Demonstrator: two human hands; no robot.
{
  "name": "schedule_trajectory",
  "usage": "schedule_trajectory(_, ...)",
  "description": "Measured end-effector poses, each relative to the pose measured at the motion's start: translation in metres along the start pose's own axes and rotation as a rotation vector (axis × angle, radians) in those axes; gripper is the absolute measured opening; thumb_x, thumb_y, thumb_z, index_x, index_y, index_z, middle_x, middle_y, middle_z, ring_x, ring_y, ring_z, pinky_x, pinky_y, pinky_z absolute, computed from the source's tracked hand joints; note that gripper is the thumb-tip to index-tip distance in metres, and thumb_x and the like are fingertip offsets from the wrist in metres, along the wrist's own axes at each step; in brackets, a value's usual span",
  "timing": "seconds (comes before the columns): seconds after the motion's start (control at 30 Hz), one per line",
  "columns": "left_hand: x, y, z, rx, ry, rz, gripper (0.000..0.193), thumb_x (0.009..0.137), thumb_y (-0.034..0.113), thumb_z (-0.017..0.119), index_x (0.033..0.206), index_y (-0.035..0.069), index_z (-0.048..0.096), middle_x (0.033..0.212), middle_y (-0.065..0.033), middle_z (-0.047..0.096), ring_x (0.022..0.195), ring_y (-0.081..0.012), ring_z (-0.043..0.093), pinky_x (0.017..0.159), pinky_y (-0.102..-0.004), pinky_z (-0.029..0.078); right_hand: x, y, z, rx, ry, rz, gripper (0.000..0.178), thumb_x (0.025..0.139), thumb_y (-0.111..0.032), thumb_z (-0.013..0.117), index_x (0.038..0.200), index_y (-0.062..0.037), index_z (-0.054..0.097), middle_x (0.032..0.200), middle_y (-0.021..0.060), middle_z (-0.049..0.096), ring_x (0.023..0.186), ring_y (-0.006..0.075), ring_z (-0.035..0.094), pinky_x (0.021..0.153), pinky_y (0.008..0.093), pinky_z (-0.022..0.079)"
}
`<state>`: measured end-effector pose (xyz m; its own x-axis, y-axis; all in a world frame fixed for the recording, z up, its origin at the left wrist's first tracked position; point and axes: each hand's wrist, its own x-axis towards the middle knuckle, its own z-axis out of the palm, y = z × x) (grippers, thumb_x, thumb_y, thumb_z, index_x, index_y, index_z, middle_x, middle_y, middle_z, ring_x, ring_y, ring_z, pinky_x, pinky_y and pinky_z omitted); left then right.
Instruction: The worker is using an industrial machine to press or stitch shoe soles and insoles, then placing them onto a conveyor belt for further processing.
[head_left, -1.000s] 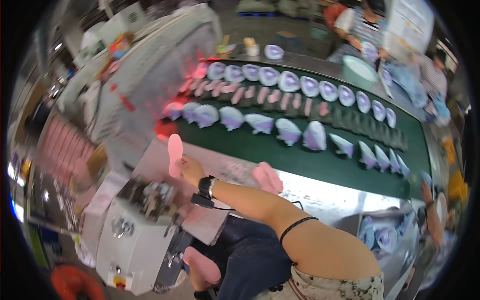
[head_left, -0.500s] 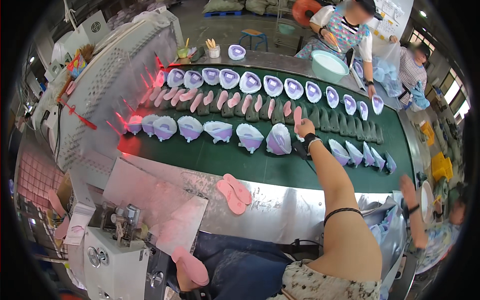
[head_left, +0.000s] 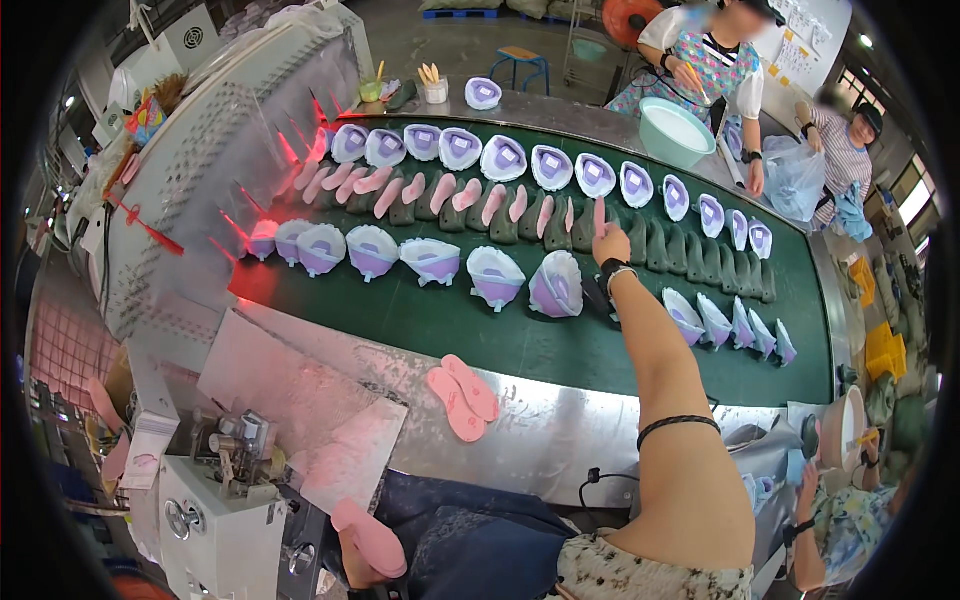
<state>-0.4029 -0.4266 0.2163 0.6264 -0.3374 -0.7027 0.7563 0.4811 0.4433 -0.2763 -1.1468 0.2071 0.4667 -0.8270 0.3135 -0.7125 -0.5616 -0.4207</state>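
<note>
My right hand [head_left: 612, 246] reaches across the green belt and is closed on a pink insole [head_left: 600, 212], held upright over a row of dark green shoe lasts [head_left: 645, 240]. Pink insoles [head_left: 440, 193] lie along the left part of that row. Low at the left, my left hand [head_left: 352, 562] is closed on pink insoles [head_left: 372, 540]; most of its fingers are hidden. Two more pink insoles [head_left: 462, 395] lie overlapped on the metal edge in front of the belt. White-and-lilac shoe uppers [head_left: 503, 158] stand in rows on both sides of the lasts.
A white machine [head_left: 215, 520] stands at my near left. Red light glows at the mouth of a grey tunnel housing [head_left: 200, 190] over the belt's left end. Across stands a co-worker [head_left: 700, 70] by a mint basin [head_left: 675, 132]; another person [head_left: 835, 530] works at the near right.
My right hand has pushed the insole slightly farther toward the row of lasts. Across the belt, the co-worker's hand has drawn back from the uppers. The person at near right has lowered an arm.
</note>
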Motion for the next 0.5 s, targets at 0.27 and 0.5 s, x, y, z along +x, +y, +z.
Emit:
schedule_trajectory(0.27, 0.001, -0.002, 0.009, -0.016, 0.001, -0.080, 0.037, 0.093, 0.041, 0.042, 0.106, 0.009, 0.054, 0.087, -0.0089, 0.061, 0.077, -0.0251, 0.061, 0.068, -0.0368, 0.051, -0.004, 0.021, 0.020, 0.323, 0.107, -0.019, 0.022, 0.076, -0.013, 0.061, 0.095, -0.0038, 0.065, 0.091, 0.0176, 0.066, 0.087, 0.0305, 0.064, 0.078, 0.0395, 0.050)
schedule_trajectory(0.5, -0.023, 0.012, 0.053, 0.011, -0.045, -0.005, 0.060, 0.091, 0.040, 0.043, 0.137, 0.002, 0.034, 0.136, -0.0199, 0.045, 0.109, -0.0320, 0.055, 0.091, -0.0422, 0.047, -0.234, -0.142, -0.075, 0.701, -0.599, -0.503, 0.026, 0.083, -0.018, 0.063, 0.106, -0.0071, 0.061, 0.092, 0.0072, 0.062, 0.076, 0.0149, 0.061, 0.066, 0.0284, 0.048)
